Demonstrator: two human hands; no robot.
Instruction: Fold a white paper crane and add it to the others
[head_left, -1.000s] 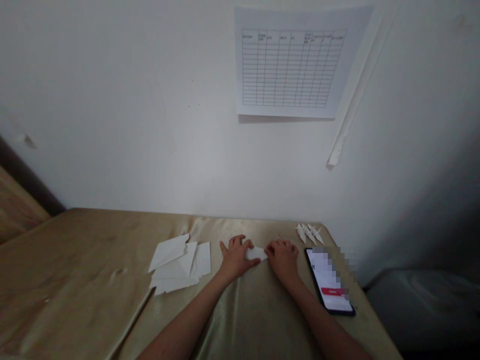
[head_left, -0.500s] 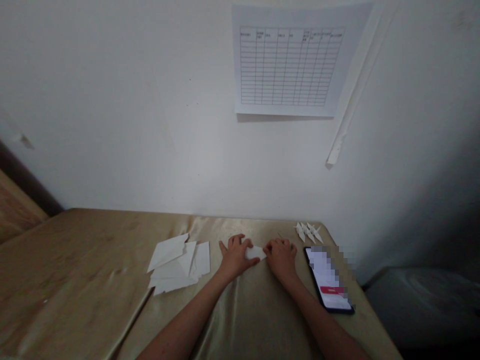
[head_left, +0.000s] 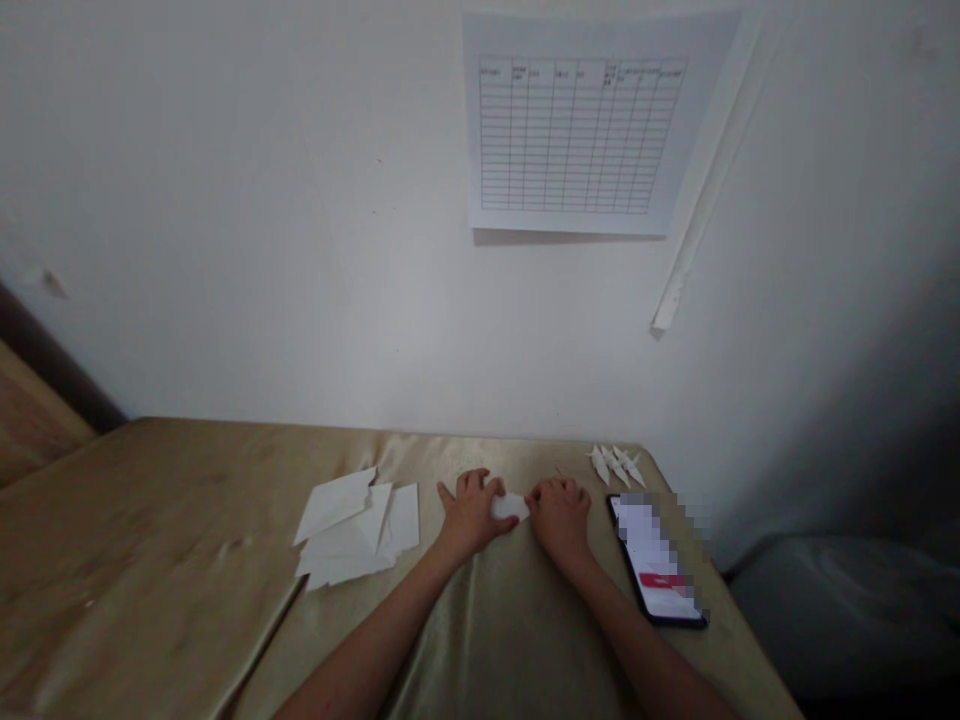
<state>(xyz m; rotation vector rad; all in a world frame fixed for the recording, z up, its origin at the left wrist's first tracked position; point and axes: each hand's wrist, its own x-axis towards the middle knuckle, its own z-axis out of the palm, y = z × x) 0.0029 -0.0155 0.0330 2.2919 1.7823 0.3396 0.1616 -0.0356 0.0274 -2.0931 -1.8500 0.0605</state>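
A small piece of folded white paper (head_left: 511, 506) lies on the cloth between my two hands. My left hand (head_left: 471, 510) holds its left part down, the thumb at the near edge and the index finger at the far edge, with the other fingers spread over the cloth. At the pointed right end, my right hand (head_left: 561, 510) pinches the paper with its fingertips, the remaining fingers curled. Part of the paper is hidden under the left hand. Left of my hands lies a loose pile of white paper sheets (head_left: 345, 535).
Several small folded paper cranes (head_left: 616, 465) stand at the far right of the table (head_left: 187, 560), which has a gold cloth. A phone (head_left: 660, 560) with a lit screen lies nearer, right of my hand. A printed table sheet (head_left: 577, 130) hangs on the wall (head_left: 262, 250) behind.
Both hands keep nearly the same place and grip on the folded paper. The right fingertips have shifted very slightly left.
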